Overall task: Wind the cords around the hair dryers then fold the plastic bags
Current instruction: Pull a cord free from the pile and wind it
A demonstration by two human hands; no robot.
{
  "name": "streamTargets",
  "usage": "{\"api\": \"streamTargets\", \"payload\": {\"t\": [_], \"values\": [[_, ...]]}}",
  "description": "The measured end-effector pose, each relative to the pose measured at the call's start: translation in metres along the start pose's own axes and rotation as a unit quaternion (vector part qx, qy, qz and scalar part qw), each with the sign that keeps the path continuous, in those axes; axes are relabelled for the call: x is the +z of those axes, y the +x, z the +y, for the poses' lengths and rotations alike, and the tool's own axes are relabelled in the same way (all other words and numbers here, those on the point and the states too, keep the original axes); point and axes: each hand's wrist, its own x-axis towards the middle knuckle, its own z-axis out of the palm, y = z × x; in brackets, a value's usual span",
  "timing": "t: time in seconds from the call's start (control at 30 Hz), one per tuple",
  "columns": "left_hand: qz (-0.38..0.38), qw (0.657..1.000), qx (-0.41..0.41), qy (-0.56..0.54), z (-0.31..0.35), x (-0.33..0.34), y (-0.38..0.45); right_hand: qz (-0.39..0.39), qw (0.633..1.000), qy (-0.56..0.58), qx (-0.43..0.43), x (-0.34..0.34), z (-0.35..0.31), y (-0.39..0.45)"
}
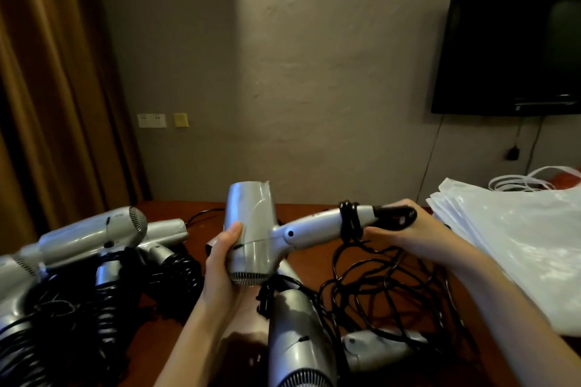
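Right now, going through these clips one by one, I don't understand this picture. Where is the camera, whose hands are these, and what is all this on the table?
There is no machine here. The camera sits on a person's head and looks forward and down at their two bare hands.

The left hand grips the barrel of a silver hair dryer, lifted above the table. The right hand holds the end of its handle, where a few turns of black cord are already wound; the rest trails down into a loose tangle.

On the brown table lie more silver dryers: a group with coiled cords on the left and two near the camera. On the right lies a stack of white plastic bags, not yet folded.
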Motion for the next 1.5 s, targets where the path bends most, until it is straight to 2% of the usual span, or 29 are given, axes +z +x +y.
{"api": "streamTargets", "payload": {"t": [0.1,0.17,0.37,0.5,0.63,0.77,0.87,0.93,1.07,1.23,1.3,1.5], "values": [[0.019,0.999,0.003,0.025,0.000,-0.003,0.001,0.026,0.995,-0.099,-0.018,-0.007,0.010,0.001],[0.025,0.999,0.012,0.032,-0.001,-0.005,0.002,0.046,0.991,-0.120,-0.030,-0.009,0.007,0.001],[-0.036,0.997,-0.012,0.067,0.003,0.006,-0.008,0.028,0.976,-0.213,-0.041,-0.024,-0.010,-0.005],[-0.028,0.995,0.044,0.090,0.002,0.014,-0.008,0.043,0.954,-0.291,-0.053,-0.016,-0.009,-0.004],[-0.018,0.993,0.061,0.096,0.003,0.015,-0.008,0.115,0.935,-0.321,-0.096,-0.004,-0.006,0.002],[-0.001,0.991,0.073,0.111,0.004,0.008,-0.008,0.144,0.945,-0.285,-0.074,0.003,-0.005,0.004],[-0.011,0.993,0.057,0.105,0.002,0.008,-0.009,0.075,0.984,-0.154,0.057,0.002,-0.012,0.000],[-0.025,0.992,0.061,0.107,0.001,0.010,-0.009,0.022,0.989,-0.106,0.104,0.000,-0.013,-0.002],[-0.041,0.987,0.090,0.128,0.002,0.014,-0.010,0.001,0.989,-0.119,0.086,-0.001,-0.010,0.001],[-0.014,0.985,0.106,0.138,0.001,0.013,-0.008,-0.039,0.994,-0.073,0.069,-0.009,-0.020,-0.003],[-0.006,0.981,0.119,0.153,-0.001,0.012,-0.007,-0.012,0.993,-0.104,0.062,-0.008,-0.020,-0.003],[-0.027,0.983,0.112,0.140,-0.001,0.011,-0.007,0.160,0.970,-0.182,0.027,0.013,-0.021,0.003]]}}
